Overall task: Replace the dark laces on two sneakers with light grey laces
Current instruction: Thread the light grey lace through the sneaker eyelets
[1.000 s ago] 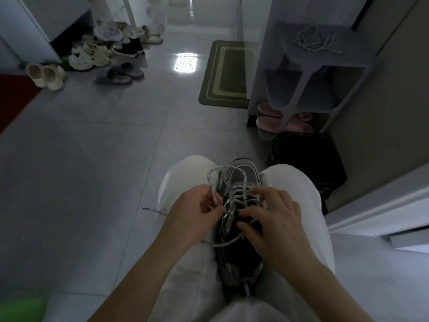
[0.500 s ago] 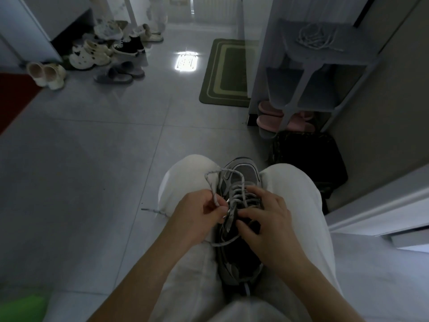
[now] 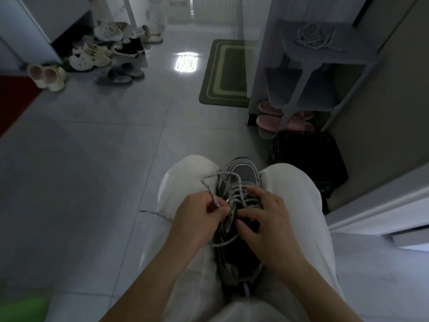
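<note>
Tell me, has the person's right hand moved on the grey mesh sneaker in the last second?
Yes, slightly: the right hand has slid leftward across the light grey lace, toward the left hand, while the grey mesh sneaker stayed put.

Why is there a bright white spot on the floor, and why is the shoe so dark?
Head view: the spot is light glaring off the shiny floor by the green mat; the sneaker and lace sit in dim shade; edges bend from the wide lens.
</note>
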Tool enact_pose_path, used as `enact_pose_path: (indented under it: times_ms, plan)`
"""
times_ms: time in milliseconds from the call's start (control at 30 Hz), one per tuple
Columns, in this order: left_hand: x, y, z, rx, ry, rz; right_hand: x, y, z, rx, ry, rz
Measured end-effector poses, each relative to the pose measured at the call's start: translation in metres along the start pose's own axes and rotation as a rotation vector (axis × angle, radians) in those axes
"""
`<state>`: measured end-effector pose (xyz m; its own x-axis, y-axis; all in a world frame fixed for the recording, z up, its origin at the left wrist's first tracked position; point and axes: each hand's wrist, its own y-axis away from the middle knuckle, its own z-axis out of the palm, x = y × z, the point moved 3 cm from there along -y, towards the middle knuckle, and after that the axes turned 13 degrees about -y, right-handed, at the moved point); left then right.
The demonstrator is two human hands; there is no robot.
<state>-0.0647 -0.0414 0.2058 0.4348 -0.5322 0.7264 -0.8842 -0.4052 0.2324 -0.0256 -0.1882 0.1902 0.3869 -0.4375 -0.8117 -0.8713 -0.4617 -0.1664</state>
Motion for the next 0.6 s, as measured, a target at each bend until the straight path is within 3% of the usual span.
enact_pose_path:
  times_ms: [600]
  plan:
    - [0.0051, 0.0078, -0.0033, 0.008, -0.247, 0.096, -0.0051, 0.0018, 0.0013, 0.087, 0.111, -0.091]
